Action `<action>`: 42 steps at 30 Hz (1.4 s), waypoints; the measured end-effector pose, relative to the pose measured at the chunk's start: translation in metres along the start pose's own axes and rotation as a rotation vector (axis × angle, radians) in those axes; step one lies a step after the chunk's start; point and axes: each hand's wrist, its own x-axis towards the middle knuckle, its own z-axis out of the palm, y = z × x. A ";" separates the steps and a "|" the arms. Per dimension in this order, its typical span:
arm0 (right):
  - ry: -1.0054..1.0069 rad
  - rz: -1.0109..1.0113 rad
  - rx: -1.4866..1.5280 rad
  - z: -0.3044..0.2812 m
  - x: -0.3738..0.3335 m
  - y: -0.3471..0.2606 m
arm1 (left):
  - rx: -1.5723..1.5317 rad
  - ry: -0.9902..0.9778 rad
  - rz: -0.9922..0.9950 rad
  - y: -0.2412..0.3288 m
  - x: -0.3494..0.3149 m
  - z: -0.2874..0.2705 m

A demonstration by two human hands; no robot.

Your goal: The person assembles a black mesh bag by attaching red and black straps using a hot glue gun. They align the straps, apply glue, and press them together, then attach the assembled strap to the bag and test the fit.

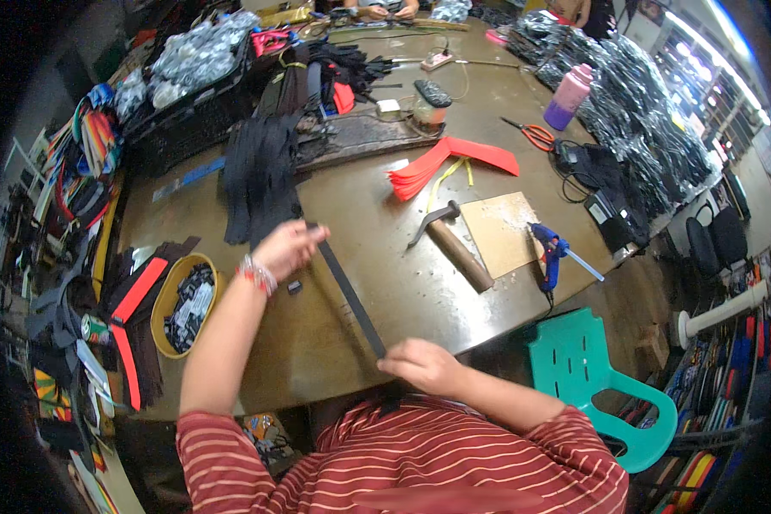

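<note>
A black strap point(351, 295) stretches slantwise between my two hands above the table. Its far end is pinched in the closed fingers of my left hand point(284, 254), whose wrist carries beaded bracelets. My right hand point(424, 368) grips the near end close to the table's front edge. Beyond my left hand lies a thick pile of black straps point(261, 176). A small black piece point(295, 287), perhaps a buckle, rests on the tabletop beside my left wrist. Left of that forearm stands a yellow tub point(213, 283) holding small black parts.
A hammer point(460, 254) and a blue glue gun point(550, 257) lie by a tan board point(497, 224) on the right. Farther back are folded red strips point(441, 167), orange-handled scissors point(535, 134) and a pink-purple bottle point(567, 96). A green chair point(582, 351) stands at the near right.
</note>
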 end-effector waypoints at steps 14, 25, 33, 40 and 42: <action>-0.034 0.174 -0.188 0.039 -0.005 -0.013 | 0.898 0.431 0.758 -0.017 -0.020 0.010; -0.011 0.243 -0.181 0.040 -0.001 -0.020 | 1.238 0.277 0.523 -0.058 -0.062 0.040; -0.032 0.268 -0.189 0.042 -0.001 -0.020 | 1.310 0.270 0.555 -0.068 -0.065 0.054; -0.028 0.282 -0.192 0.043 -0.003 -0.020 | 1.344 0.307 0.584 -0.075 -0.065 0.053; -0.031 0.290 -0.195 0.044 -0.003 -0.020 | 1.333 0.299 0.583 -0.075 -0.066 0.052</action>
